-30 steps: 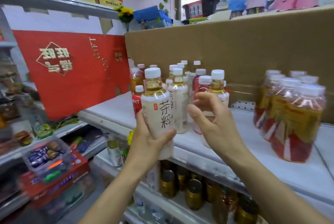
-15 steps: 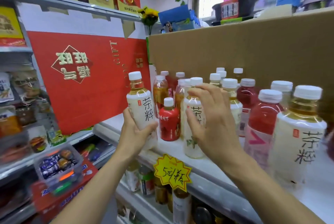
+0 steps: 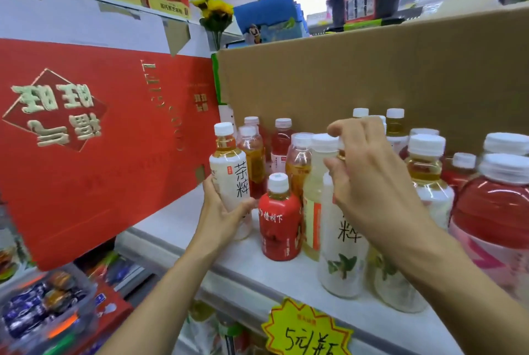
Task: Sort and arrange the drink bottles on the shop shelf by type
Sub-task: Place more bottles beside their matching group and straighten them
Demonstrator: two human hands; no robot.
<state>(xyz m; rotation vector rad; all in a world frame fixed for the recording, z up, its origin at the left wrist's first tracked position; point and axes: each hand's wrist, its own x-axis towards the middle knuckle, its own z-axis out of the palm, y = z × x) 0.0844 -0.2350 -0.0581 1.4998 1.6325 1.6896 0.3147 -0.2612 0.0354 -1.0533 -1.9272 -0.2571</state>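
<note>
My left hand [image 3: 221,213] grips a white-labelled tea bottle [image 3: 230,174] with black characters, upright at the left end of the white shelf [image 3: 183,236]. Right of it stands a short red bottle [image 3: 279,221]. My right hand [image 3: 369,180] hovers with curled fingers over the neck of another white-labelled tea bottle [image 3: 342,251], thumb and fingers around its cap area; whether it grips is unclear. Behind stand several amber and red drink bottles [image 3: 282,141], and a large red drink bottle [image 3: 495,211] is at the right.
A brown cardboard wall [image 3: 372,68] backs the shelf. A big red gift box [image 3: 94,137] closes off the left side. A yellow price tag [image 3: 306,331] hangs on the shelf's front edge. A snack tub [image 3: 45,303] sits on a lower shelf at left.
My left hand has carried the white-labelled tea bottle to the shelf's left end beside the red box. My right hand has risen from a bottle's body to its cap.
</note>
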